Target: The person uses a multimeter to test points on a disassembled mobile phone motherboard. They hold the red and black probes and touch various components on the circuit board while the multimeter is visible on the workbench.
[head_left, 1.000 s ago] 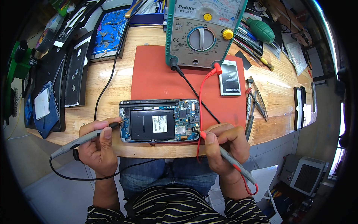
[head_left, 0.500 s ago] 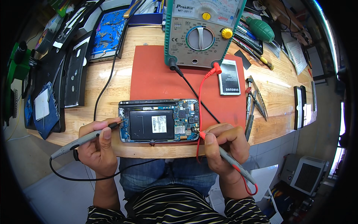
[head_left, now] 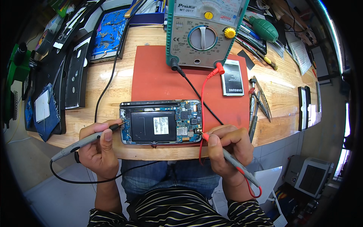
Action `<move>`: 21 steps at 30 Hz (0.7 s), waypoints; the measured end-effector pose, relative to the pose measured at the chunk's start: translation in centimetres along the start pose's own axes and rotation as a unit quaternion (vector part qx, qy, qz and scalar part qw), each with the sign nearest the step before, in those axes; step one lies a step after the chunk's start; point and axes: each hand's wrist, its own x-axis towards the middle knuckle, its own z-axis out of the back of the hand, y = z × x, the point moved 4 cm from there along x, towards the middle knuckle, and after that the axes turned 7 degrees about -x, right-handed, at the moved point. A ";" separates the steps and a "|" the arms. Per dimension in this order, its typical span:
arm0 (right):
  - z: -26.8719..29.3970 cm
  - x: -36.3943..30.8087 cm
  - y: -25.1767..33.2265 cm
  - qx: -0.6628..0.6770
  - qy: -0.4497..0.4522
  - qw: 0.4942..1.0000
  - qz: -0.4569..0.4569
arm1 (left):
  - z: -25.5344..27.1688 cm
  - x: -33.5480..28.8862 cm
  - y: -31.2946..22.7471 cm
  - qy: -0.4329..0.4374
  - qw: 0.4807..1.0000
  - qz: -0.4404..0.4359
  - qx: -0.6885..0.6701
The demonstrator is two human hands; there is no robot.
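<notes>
An opened smartphone [head_left: 149, 126] lies flat at the table's near edge, its blue circuit boards bare and its black battery bay showing. My left hand [head_left: 100, 145] is closed around a grey test probe with a black tip [head_left: 81, 143], whose point is at the phone's left end. In my right hand [head_left: 228, 147] is a grey test probe with a red tip [head_left: 238, 166], angled onto the board at the phone's right end. Whether either point truly touches metal is too small to tell. Beyond the phone stands an analog multimeter [head_left: 196, 39], joined to both probes by black and red leads.
An orange-red mat [head_left: 155, 75] lies under the multimeter and a loose phone battery [head_left: 232, 81]. Tweezers [head_left: 262, 98] and screwdrivers are to the right. A green rubber blower [head_left: 264, 29] sits behind them. Black trays [head_left: 77, 75] and a blue parts tray [head_left: 109, 34] stand at left.
</notes>
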 end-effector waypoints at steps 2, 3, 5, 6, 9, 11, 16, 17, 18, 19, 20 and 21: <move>0.0 0.0 0.0 0.005 0.001 1.000 -0.007 | 0.0 0.0 0.0 0.001 1.000 -0.001 0.003; 0.0 0.0 0.0 0.001 -0.001 1.000 -0.004 | 0.0 0.0 0.0 -0.002 1.000 0.002 0.003; 0.0 0.1 0.0 0.001 0.002 1.000 -0.004 | 0.0 0.0 0.0 -0.002 1.000 -0.002 0.003; 0.0 0.1 0.1 -0.002 0.003 1.000 0.001 | 0.0 0.0 0.0 -0.002 1.000 -0.002 0.006; 0.0 0.1 0.0 0.005 0.001 1.000 -0.004 | 0.0 0.0 0.0 0.000 1.000 -0.003 -0.002; 0.0 0.1 0.0 0.006 -0.001 1.000 -0.005 | -0.1 0.1 0.0 0.000 1.000 -0.002 -0.002; 0.0 0.1 0.0 -0.003 -0.002 1.000 0.003 | -0.1 0.1 -0.1 0.000 1.000 -0.002 -0.003; 0.0 0.1 0.0 -0.002 -0.002 1.000 0.001 | -0.1 0.1 -0.1 -0.001 1.000 -0.004 -0.001; 0.0 0.0 0.0 -0.009 0.001 1.000 0.001 | -0.1 0.1 -0.1 -0.001 1.000 -0.004 -0.002; 0.0 0.0 0.0 -0.008 0.003 1.000 -0.007 | -0.1 0.0 -0.1 -0.002 1.000 0.001 -0.001; 0.0 0.1 0.0 -0.004 -0.002 1.000 0.004 | -0.1 0.1 -0.1 0.003 1.000 -0.004 -0.004; 0.0 0.0 0.0 -0.005 -0.001 1.000 -0.001 | -0.1 0.1 0.0 -0.001 1.000 -0.002 -0.005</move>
